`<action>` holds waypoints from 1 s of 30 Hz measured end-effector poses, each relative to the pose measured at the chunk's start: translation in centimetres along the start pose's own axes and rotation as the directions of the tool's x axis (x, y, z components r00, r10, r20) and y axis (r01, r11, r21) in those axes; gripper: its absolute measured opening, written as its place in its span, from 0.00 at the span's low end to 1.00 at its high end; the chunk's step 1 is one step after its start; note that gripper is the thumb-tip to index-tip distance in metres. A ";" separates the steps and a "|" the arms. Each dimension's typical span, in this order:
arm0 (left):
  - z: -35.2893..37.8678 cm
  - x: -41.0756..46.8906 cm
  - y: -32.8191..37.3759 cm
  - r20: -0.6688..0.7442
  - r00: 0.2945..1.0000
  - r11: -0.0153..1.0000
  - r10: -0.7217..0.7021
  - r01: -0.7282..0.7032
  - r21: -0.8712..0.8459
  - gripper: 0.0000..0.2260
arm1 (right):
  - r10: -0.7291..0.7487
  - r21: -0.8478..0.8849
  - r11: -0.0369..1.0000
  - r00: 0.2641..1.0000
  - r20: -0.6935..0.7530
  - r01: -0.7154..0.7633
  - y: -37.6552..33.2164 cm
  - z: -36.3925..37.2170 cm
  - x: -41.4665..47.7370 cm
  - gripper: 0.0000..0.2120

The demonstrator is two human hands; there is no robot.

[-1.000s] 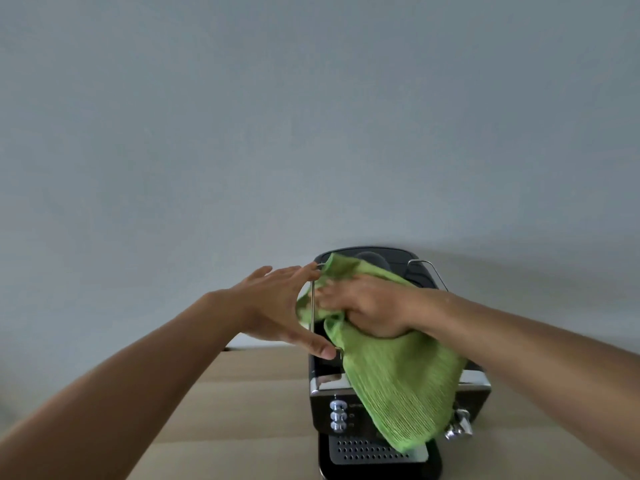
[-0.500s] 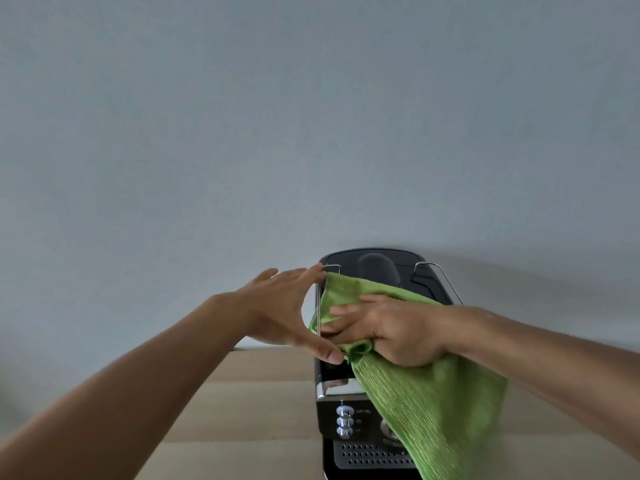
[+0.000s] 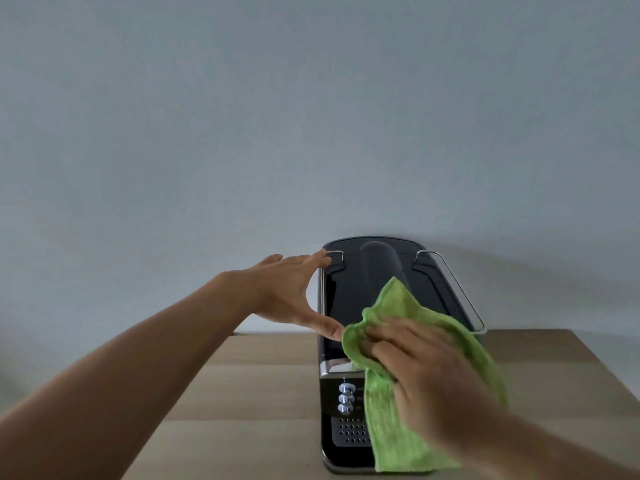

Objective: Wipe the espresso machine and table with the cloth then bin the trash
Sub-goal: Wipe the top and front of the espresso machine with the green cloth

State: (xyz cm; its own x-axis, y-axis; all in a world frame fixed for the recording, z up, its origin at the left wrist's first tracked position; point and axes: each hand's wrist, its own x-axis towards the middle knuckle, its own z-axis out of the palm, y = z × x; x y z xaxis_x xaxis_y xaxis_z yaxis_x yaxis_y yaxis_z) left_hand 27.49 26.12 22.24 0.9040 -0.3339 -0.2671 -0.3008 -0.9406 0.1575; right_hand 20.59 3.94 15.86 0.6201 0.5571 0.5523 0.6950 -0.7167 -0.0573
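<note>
The espresso machine [image 3: 349,306] stands on the wooden table [image 3: 249,393] against a grey wall [image 3: 311,116], its black top plate facing up and its three round buttons [image 3: 345,398] and perforated drip grille [image 3: 351,433] facing the person. The left hand [image 3: 287,296] is spread wide and holds nothing: its fingertips rest at the rear left corner of the top, by the wire rail [image 3: 334,252], and its thumb presses the left edge further forward, bracing the body. The right hand [image 3: 426,368] grips the green cloth [image 3: 408,393], bunched under the fingers at the front of the top plate, with the loose end hanging down over the front panel. The step in hand appears to be wiping the top. For a good result, keep the left hand braced so the machine does not slide on the table, press the cloth flat, not wadded, and work in overlapping strokes between the two rails. Gather the hanging end before wiping the front, as it could snag on the buttons. No trash or bin is in view.
</note>
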 end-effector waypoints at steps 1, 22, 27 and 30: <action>0.0 0.0 0.0 0.010 1.000 1.000 -0.001 0.001 0.000 0.57 | 0.010 -0.013 1.000 0.997 -0.070 -0.011 -0.9 0.7 -0.6 0.16; -0.4 0.1 -0.1 0.066 0.997 0.999 -0.033 0.032 0.027 0.58 | -0.153 -0.139 0.978 0.988 0.008 0.153 -5.0 3.2 -1.5 0.18; -0.3 0.3 -0.3 0.061 0.997 0.999 -0.041 0.039 0.025 0.61 | -0.022 -0.084 0.996 0.997 0.080 0.029 -2.0 -0.2 -2.5 0.20; -0.6 0.1 0.1 0.061 0.998 0.999 -0.021 0.019 0.047 0.59 | 0.157 -0.068 0.987 0.953 0.260 -0.144 -1.5 -1.0 -0.8 0.24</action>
State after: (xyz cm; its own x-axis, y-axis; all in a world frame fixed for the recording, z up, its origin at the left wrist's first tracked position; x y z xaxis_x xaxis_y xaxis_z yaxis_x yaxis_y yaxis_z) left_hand 27.73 26.05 22.85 0.8900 -0.3168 -0.3280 -0.2979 -0.9485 0.1077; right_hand 18.70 4.20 16.35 0.7948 0.5273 0.3006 0.5719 -0.8165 -0.0799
